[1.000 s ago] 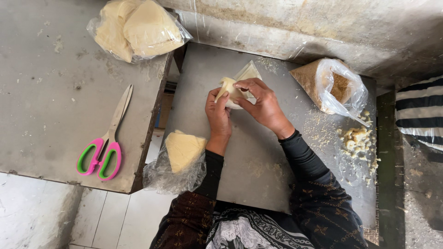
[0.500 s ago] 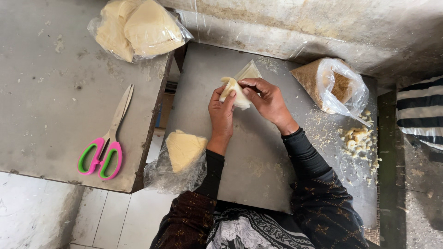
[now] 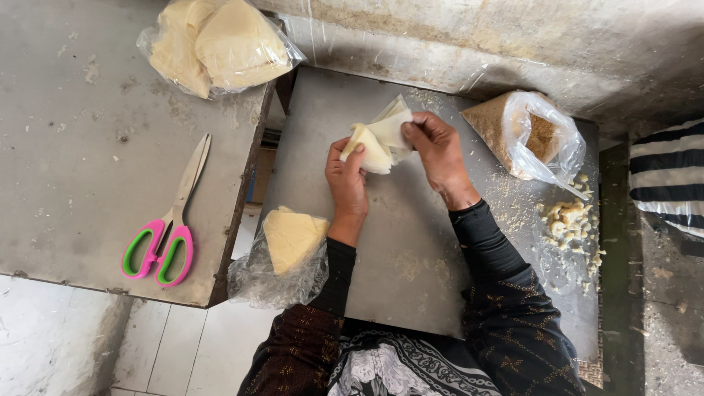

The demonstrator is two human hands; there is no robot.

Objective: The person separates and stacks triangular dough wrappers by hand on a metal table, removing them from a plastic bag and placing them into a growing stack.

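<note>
Seen from above: left hand [image 3: 348, 176] and right hand [image 3: 433, 147] pinching pale pastry sheets [image 3: 381, 136] over metal table [image 3: 411, 257], folding half done; bagged sheets [image 3: 292, 238] untouched, scraps [image 3: 568, 220] aside.

Three clear plastic bags are shown around the grey metal slab [image 3: 411, 257]. A bag of pale yellow sheets [image 3: 216, 48] is placed beyond its far left corner. An open bag of brown crumbs [image 3: 524, 136] is seen at its far right. A third bag holding a yellow sheet stack [image 3: 286, 253] overhangs its left edge.
</note>
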